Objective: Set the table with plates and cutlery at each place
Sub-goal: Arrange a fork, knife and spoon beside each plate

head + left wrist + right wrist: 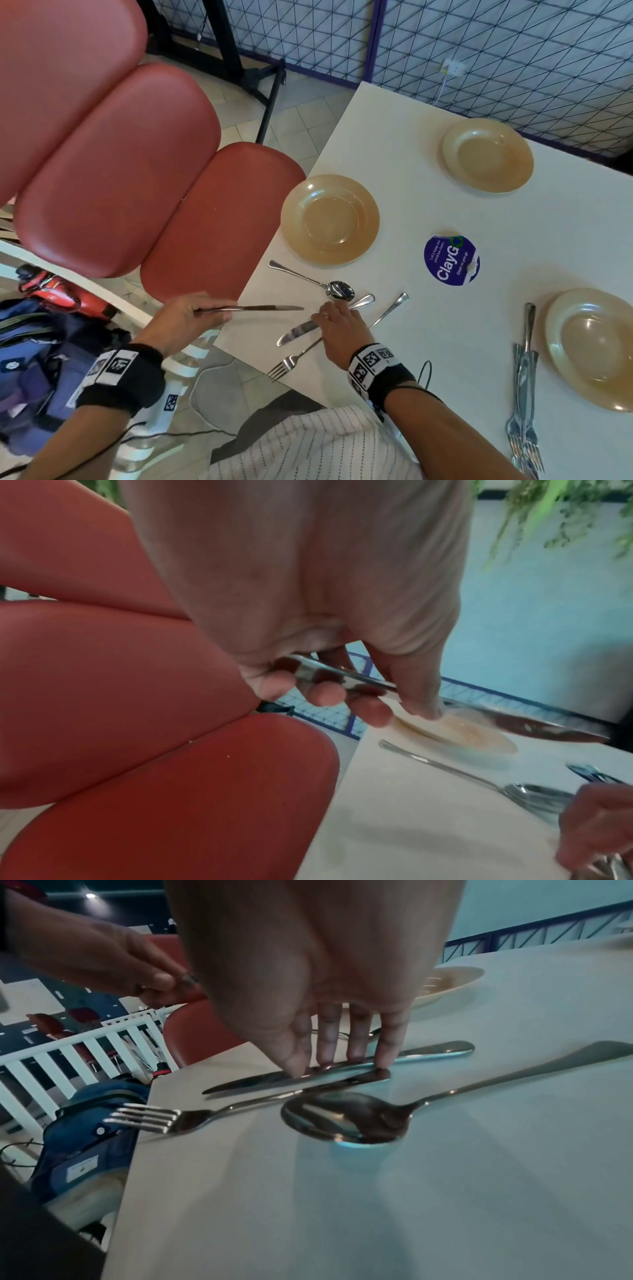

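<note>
My left hand (191, 317) grips a table knife (253, 308) by its handle and holds it level in the air over the table's near left corner; the left wrist view shows fingers and thumb curled round the knife (534, 727). My right hand (337, 318) rests straight fingertips (387, 1056) on a second knife (274, 1080) lying flat on the white table (428, 342). A fork (291, 361) lies beside that knife, its tines over the table edge. One spoon (337, 290) lies just beyond my right hand. Another spoon (346, 1118) lies under my right wrist.
Three tan plates stand on the table: near left (330, 219), far (486, 156) and right (592, 346). A bundle of cutlery (524, 394) lies left of the right plate. A round blue sticker (451, 260) marks the middle. A red padded bench (137, 171) borders the table's left side.
</note>
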`<state>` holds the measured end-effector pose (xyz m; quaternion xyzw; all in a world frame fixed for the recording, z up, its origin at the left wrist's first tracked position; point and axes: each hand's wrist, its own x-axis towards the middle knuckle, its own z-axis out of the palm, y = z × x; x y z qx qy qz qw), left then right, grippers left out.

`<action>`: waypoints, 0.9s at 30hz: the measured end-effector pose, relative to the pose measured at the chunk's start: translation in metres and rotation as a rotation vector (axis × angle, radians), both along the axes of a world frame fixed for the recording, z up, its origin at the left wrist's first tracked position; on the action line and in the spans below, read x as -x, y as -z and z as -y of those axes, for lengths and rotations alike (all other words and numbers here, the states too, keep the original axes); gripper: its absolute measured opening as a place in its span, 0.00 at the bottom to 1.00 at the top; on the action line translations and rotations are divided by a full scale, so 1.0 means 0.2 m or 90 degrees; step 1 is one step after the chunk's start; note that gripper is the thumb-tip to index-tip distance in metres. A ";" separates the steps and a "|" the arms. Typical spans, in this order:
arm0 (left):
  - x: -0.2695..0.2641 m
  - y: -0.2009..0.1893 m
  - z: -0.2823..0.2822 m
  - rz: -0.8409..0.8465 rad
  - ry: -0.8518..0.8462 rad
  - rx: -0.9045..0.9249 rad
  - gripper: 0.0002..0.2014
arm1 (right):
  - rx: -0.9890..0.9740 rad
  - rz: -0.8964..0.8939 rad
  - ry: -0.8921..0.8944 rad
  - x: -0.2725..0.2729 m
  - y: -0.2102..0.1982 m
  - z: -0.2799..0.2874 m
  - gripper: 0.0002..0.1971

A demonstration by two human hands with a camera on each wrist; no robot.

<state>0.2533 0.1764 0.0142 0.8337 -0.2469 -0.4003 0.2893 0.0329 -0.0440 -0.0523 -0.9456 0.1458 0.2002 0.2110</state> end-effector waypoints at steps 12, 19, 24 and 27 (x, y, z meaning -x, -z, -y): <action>0.08 0.40 0.35 0.237 0.290 -0.035 0.12 | 0.012 0.022 0.084 0.36 0.05 0.06 0.20; 0.11 0.42 0.40 0.404 0.320 -0.037 0.11 | 0.030 0.022 0.145 0.49 0.05 0.09 0.22; 0.14 0.42 0.42 0.415 0.289 -0.048 0.12 | 0.033 0.029 0.163 0.52 0.04 0.11 0.22; 0.16 0.41 0.42 0.410 0.285 -0.067 0.11 | 0.037 0.031 0.163 0.53 0.04 0.12 0.22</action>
